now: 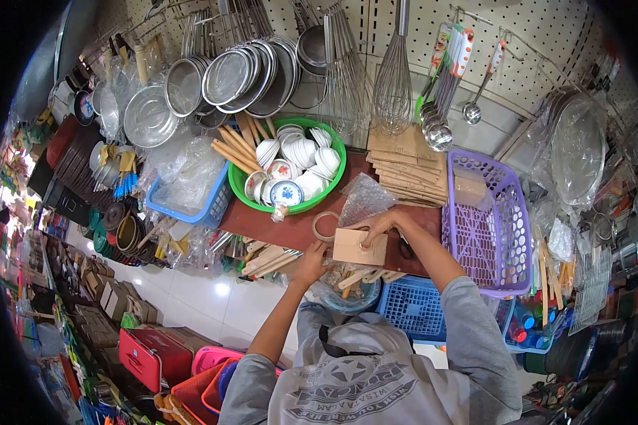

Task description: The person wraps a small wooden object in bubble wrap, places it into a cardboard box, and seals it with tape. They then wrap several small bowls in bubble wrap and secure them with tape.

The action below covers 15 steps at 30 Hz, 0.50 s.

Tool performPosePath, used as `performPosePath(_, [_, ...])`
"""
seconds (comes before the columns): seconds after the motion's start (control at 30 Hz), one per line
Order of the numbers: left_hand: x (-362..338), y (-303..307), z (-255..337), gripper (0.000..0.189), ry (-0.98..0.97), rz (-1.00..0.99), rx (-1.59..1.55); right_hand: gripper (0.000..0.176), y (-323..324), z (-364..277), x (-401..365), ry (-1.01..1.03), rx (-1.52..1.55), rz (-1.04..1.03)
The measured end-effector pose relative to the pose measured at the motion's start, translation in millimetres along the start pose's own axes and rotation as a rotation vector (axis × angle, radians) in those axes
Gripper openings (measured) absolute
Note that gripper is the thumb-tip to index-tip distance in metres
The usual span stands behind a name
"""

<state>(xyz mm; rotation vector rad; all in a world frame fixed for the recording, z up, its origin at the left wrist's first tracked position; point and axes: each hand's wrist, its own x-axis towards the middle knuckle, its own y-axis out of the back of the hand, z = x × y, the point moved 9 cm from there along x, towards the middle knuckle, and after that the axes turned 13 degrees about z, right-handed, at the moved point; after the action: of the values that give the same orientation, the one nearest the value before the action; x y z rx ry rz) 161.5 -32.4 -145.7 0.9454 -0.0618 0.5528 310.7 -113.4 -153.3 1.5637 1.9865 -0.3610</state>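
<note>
Left hand [312,261] and right hand [377,225] pinch the wooden board [358,249]; long axis runs left-right.

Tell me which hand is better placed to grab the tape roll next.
Left, probably. The left hand holds the left edge of the board, just beneath the tape roll. The right hand lies across the board's top, toward the bubble wrap, further from the roll.

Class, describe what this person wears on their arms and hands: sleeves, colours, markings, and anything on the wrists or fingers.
The left sleeve and right sleeve are short, loose and grey, part of a grey T-shirt printed with a dark star and lettering. Below them nothing is worn. The left hand and right hand are ungloved; no watch or ring shows.
</note>
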Motion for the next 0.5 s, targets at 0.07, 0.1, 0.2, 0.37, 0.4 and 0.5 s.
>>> performPosePath(0.07, [0.4, 3.2, 2.8, 0.055, 0.003, 0.012, -0.008, 0.094, -0.8, -7.6, -6.2, -0.016, -0.050, 0.021])
performPosePath(0.1, [1.2, 3.7, 3.4, 0.054, 0.011, 0.015, -0.021, 0.094, 0.0, -7.1, -5.4, -0.028, -0.069, 0.025])
performPosePath(0.2, [2.1, 1.3, 0.7, 0.057, 0.007, 0.021, -0.025, 0.095, 1.0, -4.7, -3.7, -0.049, -0.102, 0.034])
performPosePath(0.37, [3.4, -1.4, -2.8, 0.057, 0.041, 0.017, -0.032, 0.095, 3.6, 1.8, 1.6, -0.043, -0.111, 0.050])
performPosePath(0.4, [3.4, 0.2, -1.9, 0.057, 0.021, 0.045, -0.043, 0.095, 3.2, 2.8, 1.8, -0.043, -0.091, 0.051])
performPosePath(0.5, [3.3, -6.2, -8.7, 0.072, 0.076, -0.021, -0.030, 0.097, 2.9, 4.3, 1.5, -0.051, -0.081, 0.055])
